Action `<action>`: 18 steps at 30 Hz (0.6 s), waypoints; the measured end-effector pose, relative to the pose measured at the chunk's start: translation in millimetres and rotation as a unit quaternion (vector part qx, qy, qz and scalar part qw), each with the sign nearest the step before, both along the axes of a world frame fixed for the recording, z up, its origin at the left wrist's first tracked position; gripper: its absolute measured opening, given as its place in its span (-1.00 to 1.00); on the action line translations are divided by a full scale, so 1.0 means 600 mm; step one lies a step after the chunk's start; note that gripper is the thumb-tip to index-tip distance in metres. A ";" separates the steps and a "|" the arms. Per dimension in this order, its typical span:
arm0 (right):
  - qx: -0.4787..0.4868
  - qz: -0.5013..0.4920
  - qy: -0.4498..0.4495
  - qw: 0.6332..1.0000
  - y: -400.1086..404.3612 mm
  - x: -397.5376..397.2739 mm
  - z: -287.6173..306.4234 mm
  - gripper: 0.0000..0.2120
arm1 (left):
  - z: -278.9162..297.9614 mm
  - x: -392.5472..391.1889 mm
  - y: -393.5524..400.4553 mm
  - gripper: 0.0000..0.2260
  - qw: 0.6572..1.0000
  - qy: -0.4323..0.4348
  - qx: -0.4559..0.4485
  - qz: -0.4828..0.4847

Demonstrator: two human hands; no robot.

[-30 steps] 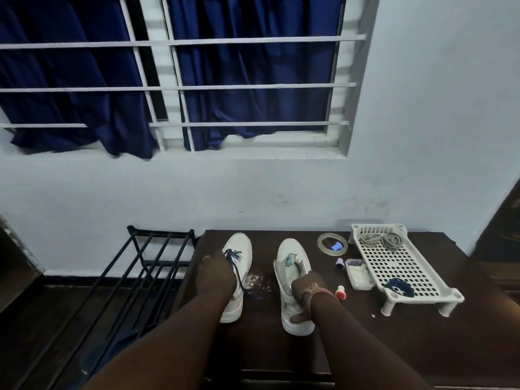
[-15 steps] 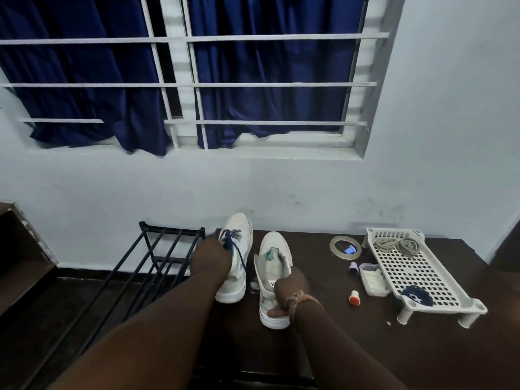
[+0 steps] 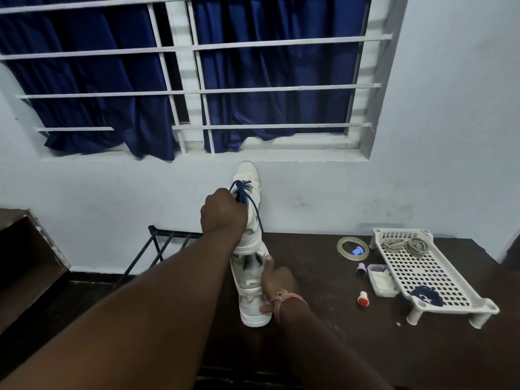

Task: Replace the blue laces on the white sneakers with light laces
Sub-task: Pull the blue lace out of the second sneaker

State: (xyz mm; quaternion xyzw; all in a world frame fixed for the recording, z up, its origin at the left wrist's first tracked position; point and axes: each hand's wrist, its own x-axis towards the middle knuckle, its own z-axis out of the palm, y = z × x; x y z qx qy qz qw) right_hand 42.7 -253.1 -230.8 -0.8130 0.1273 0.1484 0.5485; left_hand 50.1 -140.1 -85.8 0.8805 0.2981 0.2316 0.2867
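Currently on step one, unlacing: my left hand (image 3: 223, 211) grips the white sneaker with blue lace (image 3: 249, 209), lifted at frame centre. Right hand (image 3: 274, 280) clasps the unlaced white sneaker (image 3: 251, 302) on the dark wooden bench (image 3: 337, 347). Next: pull the lace out. Coiled light laces (image 3: 405, 244) wait in the white perforated plastic tray (image 3: 439, 282), right.

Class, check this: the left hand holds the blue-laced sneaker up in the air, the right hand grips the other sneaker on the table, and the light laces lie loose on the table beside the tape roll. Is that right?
Not quite. The head view shows the light laces coiled inside the white tray, not loose on the table. The rest stands: the left hand holds the blue-laced sneaker up, and the right hand grips the other sneaker on the table.
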 end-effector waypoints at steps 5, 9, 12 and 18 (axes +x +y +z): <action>0.111 -0.197 -0.194 0.955 -0.078 0.038 0.065 -0.49 | -0.040 -0.001 -0.078 -0.73 0.998 0.007 -0.044 -0.047; 0.087 -0.106 -0.236 0.962 -0.138 0.039 0.099 -0.49 | -0.091 -0.002 -0.140 -0.67 0.995 0.034 -0.046 -0.079; 0.047 0.003 -0.198 0.979 -0.162 0.040 0.077 -0.47 | -0.143 0.000 -0.178 -0.64 0.990 0.040 -0.065 -0.120; -0.074 0.061 -0.157 0.983 -0.212 0.033 -0.025 -0.94 | -0.239 -0.022 -0.203 -0.74 0.958 0.131 -0.100 -0.234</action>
